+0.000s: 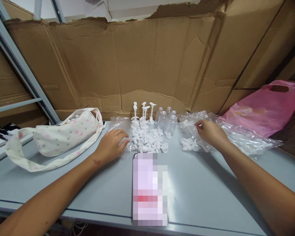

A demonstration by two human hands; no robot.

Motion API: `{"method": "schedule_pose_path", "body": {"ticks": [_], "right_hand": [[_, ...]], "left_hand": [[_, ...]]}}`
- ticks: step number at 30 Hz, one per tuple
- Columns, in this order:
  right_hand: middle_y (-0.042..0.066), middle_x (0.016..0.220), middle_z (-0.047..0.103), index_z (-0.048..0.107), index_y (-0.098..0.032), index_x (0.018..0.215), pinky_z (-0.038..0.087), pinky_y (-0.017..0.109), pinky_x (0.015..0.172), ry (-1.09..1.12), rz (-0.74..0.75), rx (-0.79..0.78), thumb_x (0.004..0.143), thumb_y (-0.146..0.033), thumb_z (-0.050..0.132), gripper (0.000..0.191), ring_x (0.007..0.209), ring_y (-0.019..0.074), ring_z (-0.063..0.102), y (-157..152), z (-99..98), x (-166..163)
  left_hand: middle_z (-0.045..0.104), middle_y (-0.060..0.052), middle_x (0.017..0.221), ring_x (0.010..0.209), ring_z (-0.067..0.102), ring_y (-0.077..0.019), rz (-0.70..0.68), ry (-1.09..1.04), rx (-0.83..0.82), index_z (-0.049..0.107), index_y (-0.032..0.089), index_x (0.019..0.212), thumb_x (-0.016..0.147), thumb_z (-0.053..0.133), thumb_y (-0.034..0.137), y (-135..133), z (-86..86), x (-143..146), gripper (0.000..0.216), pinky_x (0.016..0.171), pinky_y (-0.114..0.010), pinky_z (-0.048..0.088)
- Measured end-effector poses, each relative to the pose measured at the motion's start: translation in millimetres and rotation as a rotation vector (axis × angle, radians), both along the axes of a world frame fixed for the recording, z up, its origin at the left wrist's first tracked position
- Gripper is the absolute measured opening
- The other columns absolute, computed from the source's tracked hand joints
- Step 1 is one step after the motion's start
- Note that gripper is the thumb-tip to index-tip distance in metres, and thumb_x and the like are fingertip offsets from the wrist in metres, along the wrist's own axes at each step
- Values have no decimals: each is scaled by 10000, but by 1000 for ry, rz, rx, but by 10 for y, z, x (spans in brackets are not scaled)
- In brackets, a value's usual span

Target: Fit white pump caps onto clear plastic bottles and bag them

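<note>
While three pumps [143, 113] stand done, left hand [111, 144] rests flat by loose caps [148, 141]; right hand [210, 132] pinches a bag [190, 136], bottles [165, 121] waiting.

Small packing or assembly workshop, flattened cardboard sheets [137, 62] walling the 12 o'clock side, grey bench [206, 190], pile of small white plastic caps [148, 139] and clear mini bottles [165, 121] at centre, steel racking [17, 65] at 10 o'clock
</note>
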State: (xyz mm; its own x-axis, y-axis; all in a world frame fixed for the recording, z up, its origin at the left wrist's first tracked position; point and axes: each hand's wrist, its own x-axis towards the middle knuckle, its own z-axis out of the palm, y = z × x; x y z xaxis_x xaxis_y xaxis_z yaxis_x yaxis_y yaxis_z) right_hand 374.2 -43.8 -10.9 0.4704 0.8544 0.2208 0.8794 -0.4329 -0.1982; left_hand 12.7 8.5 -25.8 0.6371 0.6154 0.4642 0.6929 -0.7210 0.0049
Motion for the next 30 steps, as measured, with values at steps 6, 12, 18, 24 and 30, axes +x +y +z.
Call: {"method": "schedule_pose_path", "body": {"ticks": [6,12,18,24,30], "right_hand": [[216,1061,619,597,-106,1000,296,341,552,-186,-157,117,891,-252,279,366,943,338,584,-252,332,-182],[213,1048,595,568,-98,1065,352,376,703,-401,-269,547,894,-233,286,356,1006,311,528,-479,588,-215],[175,974,618,573,-103,1022,363,379,788,-510,21,683,889,-205,285,333,915,279,555,-451,458,-380],[101,932,684,607,-204,934,387,349,725,-540,544,521,904,-170,273,338,801,220,586,-444,206,-884],[46,861,697,575,-236,872,384,314,613,-653,799,693,871,-80,363,263,667,169,566,-490,74,-1112]], "left_hand": [[636,-57,1124,1056,563,-230,-4,-8,-3,610,205,1011,922,408,337,-24,18,14,258,924,-421,432],[646,-53,1087,1031,571,-219,-56,-79,-50,622,203,988,930,393,348,-64,52,58,277,924,-410,434],[648,-53,1099,1054,566,-187,-345,-182,-62,592,201,1048,913,451,274,-249,133,111,209,936,-365,434],[568,-74,1256,1179,505,-207,-507,-243,8,542,226,1146,881,498,239,-488,171,153,268,1002,-377,406],[599,-72,1118,1071,547,-194,-266,-689,-172,555,210,1057,903,471,271,-384,189,94,185,967,-363,421]]}}
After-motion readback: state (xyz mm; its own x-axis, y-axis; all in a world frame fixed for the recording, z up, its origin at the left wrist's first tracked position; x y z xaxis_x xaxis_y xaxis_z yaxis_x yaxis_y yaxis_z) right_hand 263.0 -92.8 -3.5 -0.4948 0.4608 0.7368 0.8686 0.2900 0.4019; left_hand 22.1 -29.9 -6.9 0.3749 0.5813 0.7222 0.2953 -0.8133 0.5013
